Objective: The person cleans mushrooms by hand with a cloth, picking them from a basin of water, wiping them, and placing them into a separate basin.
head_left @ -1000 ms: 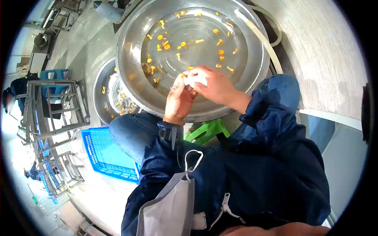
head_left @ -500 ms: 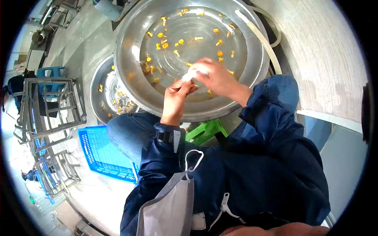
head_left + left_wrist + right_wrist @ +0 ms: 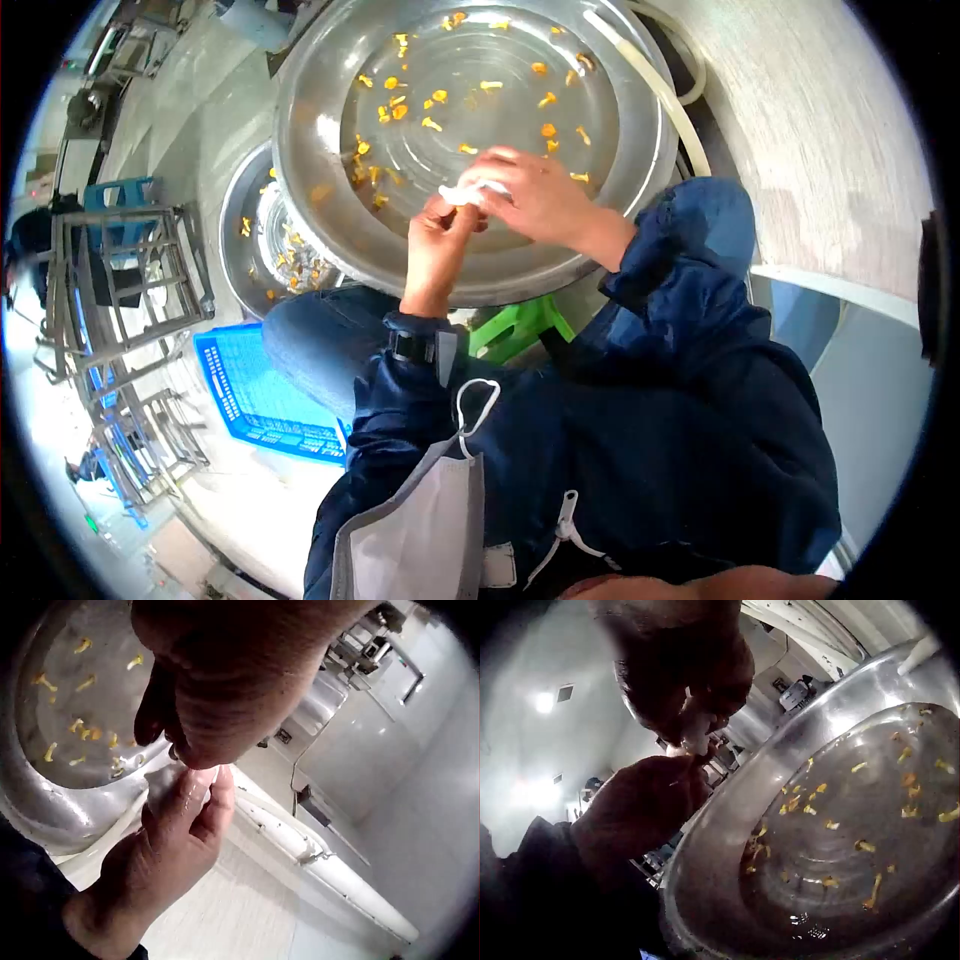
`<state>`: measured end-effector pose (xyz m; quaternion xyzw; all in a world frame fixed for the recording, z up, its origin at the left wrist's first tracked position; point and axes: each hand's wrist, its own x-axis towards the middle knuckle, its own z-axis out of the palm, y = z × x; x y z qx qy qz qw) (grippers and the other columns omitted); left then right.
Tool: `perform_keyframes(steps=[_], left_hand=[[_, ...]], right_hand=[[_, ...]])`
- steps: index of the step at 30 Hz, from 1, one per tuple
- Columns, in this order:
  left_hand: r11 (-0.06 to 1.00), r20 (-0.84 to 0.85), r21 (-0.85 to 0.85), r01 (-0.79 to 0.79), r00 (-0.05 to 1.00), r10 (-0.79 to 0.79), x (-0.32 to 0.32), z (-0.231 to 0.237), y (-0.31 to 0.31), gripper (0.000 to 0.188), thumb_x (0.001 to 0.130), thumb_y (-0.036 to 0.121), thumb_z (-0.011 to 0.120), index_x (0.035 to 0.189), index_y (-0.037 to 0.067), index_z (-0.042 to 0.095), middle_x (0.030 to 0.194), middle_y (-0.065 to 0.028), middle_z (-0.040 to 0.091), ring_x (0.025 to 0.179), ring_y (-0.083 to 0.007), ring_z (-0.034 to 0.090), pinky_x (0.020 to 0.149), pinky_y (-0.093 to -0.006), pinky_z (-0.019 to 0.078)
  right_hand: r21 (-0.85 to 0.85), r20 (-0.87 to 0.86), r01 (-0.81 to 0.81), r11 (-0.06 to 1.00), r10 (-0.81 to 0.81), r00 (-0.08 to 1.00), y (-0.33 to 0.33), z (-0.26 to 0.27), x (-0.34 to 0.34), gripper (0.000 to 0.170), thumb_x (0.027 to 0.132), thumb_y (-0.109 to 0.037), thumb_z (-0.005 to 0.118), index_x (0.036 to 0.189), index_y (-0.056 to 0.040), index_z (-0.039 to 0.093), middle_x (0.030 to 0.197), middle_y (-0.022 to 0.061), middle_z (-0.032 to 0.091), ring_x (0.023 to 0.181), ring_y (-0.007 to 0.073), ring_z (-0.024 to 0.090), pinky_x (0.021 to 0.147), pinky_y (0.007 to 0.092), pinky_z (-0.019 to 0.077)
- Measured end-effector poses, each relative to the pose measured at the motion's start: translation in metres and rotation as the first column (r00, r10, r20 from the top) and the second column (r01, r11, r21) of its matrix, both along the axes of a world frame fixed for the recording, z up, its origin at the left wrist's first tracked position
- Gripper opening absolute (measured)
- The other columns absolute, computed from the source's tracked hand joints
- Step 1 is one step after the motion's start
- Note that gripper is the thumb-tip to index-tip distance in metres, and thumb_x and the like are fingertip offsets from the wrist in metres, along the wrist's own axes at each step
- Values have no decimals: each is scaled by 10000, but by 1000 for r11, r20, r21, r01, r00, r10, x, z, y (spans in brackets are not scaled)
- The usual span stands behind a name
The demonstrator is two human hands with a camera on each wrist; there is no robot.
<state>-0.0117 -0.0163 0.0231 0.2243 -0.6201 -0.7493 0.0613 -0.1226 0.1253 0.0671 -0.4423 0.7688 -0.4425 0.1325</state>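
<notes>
Both hands meet above the near part of a large metal basin (image 3: 305, 170). A small white, soft-looking piece (image 3: 462, 194) is between their fingertips, and what it is made of I cannot tell. My left hand (image 3: 433, 255) pinches it from below, with thumb and fingers curled. From the right, my right hand (image 3: 545, 200) holds its other side, with wet fingers (image 3: 187, 802) bent around it in the left wrist view. The white piece (image 3: 696, 736) also shows between the dark hands in the right wrist view. Small yellow-orange mushrooms (image 3: 548, 130) are scattered in the basin's water.
A smaller metal basin (image 3: 238, 215) with more yellow pieces stands at the left. A pale hose (image 3: 650, 75) hangs over the large basin's right rim. Near my knees are a blue plastic crate (image 3: 270, 400) and a green stool (image 3: 520, 330). Metal frames (image 3: 130, 270) stand farther left.
More of the white piece shows between the fingertips now, and both hands have shifted slightly left in the view. The basins have shifted left too, as the head view moved a little.
</notes>
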Motion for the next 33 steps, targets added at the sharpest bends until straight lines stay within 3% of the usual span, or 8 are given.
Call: perform_keyframes(steps=[6,10,12,15,16,20,26,33], left_hand=[[883,13,455,-112,993,119,-26,-20,-24,259,922,162,617,1149,44,573,920,-27,600,877,-179,616,776,-292,491],[963,391,-139,229,907,-159,-63,-84,-43,247,883,203,643,1068,40,639,725,-34,599,718,-180,630,665,-354,503],[665,520,-576,475,841,-150,-67,-141,-46,329,850,281,658,1082,48,668,814,-158,682,720,-286,673,711,-410,522],[551,478,-611,569,820,-315,-55,-204,-47,350,840,290,652,1102,59,665,873,-204,692,770,-338,686,748,-432,526],[678,635,-308,667,675,-376,-60,-200,-43,317,858,268,664,1071,33,670,818,-150,693,742,-285,677,716,-390,536],[895,447,262,362,776,-445,-55,-169,-39,265,962,174,611,1147,-15,617,899,-72,663,710,-143,612,672,-257,518],[817,103,570,-88,994,35,-43,-36,-6,272,972,89,565,1195,-67,559,1061,-154,650,941,-225,666,886,-294,557],[840,14,529,-121,991,134,1,0,6,290,1004,144,526,1247,-12,549,1175,-115,646,1041,-191,657,910,-288,550]], right_hand=[[-191,132,240,952,-217,967,20,22,-33,178,930,-232,605,1026,-94,660,989,97,664,881,312,649,762,399,522],[-191,87,206,960,-193,977,31,32,-33,161,905,-205,659,1019,-93,665,985,89,671,893,300,658,757,378,527],[-204,22,184,961,-184,983,33,24,-36,155,904,-207,661,1015,-101,667,984,85,670,894,297,660,755,381,528],[-209,-28,191,959,-201,979,36,22,-44,148,906,-218,656,1012,-115,666,985,75,666,893,292,661,757,397,526],[-167,20,230,959,-230,973,38,26,-44,139,910,-227,649,1010,-132,665,988,65,669,894,287,662,759,402,525],[-147,-66,221,964,-233,970,39,18,-47,124,922,-235,620,1005,-149,655,991,54,665,872,289,654,748,392,522],[-106,-96,182,978,-192,977,31,3,-33,136,922,-225,602,1011,-138,657,997,60,649,893,299,646,769,404,515],[-120,-14,-19,993,17,1000,22,4,5,173,918,-227,565,1009,-123,670,1020,81,647,916,303,639,790,408,519]])
